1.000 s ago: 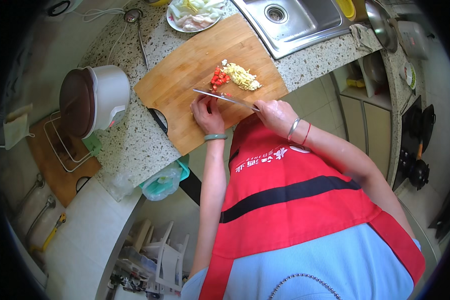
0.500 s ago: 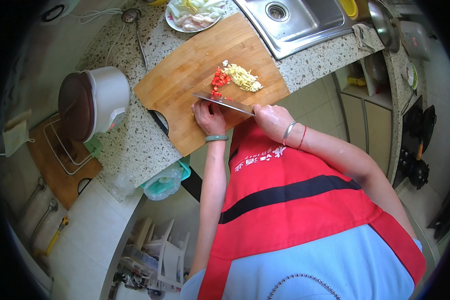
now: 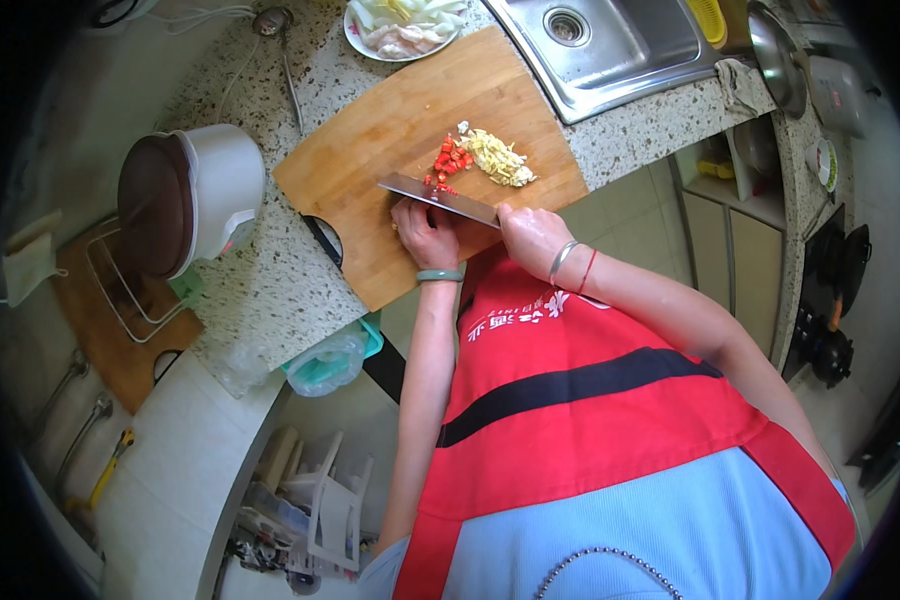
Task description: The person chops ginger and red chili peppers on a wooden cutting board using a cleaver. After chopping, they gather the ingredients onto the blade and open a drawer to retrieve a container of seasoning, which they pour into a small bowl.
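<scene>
My right hand (image 3: 538, 243) is closed round the handle of a kitchen knife (image 3: 440, 197), whose broad blade points left, low over the wooden cutting board (image 3: 360, 150). Close behind the blade, on my side of it, my left hand (image 3: 427, 236) rests on the board with its fingers curled under. Whatever those fingers hold is hidden. Just beyond the blade lie chopped red chili pieces (image 3: 452, 158), a few of them right at its edge. Touching them on the right is a heap of chopped pale yellow bits, perhaps garlic (image 3: 500, 160).
A plate (image 3: 410, 55) of pale sliced food stands beyond the board, and a steel sink (image 3: 630, 85) lies to its right. On the left are a white rice cooker (image 3: 225, 190) with a brown lid and a ladle (image 3: 290, 85). A bag-lined bin (image 3: 330, 365) hangs below the counter edge.
The knife and my right hand have shifted slightly left over the board. My left hand stays curled behind the blade. The whole view has moved a little.
</scene>
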Action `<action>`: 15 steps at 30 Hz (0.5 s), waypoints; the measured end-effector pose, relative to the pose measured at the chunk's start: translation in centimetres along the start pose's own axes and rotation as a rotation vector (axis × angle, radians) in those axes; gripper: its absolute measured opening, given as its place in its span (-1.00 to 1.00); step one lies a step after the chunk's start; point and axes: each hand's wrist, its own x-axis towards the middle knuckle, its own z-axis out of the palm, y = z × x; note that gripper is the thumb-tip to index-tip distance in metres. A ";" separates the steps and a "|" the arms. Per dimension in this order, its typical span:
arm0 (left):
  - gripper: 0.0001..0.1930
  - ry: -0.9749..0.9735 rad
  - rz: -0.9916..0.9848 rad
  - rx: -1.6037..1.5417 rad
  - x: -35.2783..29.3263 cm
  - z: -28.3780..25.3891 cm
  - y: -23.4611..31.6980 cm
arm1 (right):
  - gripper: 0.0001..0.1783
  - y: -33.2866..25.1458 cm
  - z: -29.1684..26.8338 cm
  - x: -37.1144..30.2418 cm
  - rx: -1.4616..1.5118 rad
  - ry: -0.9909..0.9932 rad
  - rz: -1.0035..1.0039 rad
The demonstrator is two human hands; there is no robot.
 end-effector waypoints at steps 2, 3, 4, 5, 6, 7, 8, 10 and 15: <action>-0.88 0.015 0.015 0.012 0.0 0.2 0.3 | -0.84 0.3 0.3 0.2 0.019 0.013 0.002; -0.89 -0.002 0.022 0.024 0.1 0.0 0.2 | -0.81 0.8 0.3 0.6 0.039 0.013 -0.011; -0.90 -0.020 0.031 0.031 0.1 -0.2 0.0 | -0.78 1.3 0.1 1.0 0.059 0.017 -0.020; -0.91 -0.043 0.038 0.041 0.1 -0.4 0.0 | -0.73 2.2 -0.2 1.7 0.107 -0.009 -0.029; -0.91 -0.043 0.045 0.037 0.1 -0.3 0.2 | -0.67 3.2 -0.7 2.5 0.155 -0.036 -0.040; -0.91 -0.041 0.041 0.040 0.1 -0.4 0.3 | -0.62 3.4 -1.6 2.8 0.139 -0.067 -0.005; -0.91 -0.038 0.038 0.042 0.2 -0.5 0.4 | -0.61 3.4 -2.2 2.4 0.081 -0.028 -0.012; -0.86 -0.042 0.048 0.038 0.4 -0.8 0.7 | -0.63 3.7 -2.8 1.7 0.129 0.073 -0.063; -0.78 -0.040 0.034 -0.023 -0.3 -1.9 1.0 | -0.67 3.9 -2.0 -0.4 0.216 0.194 -0.154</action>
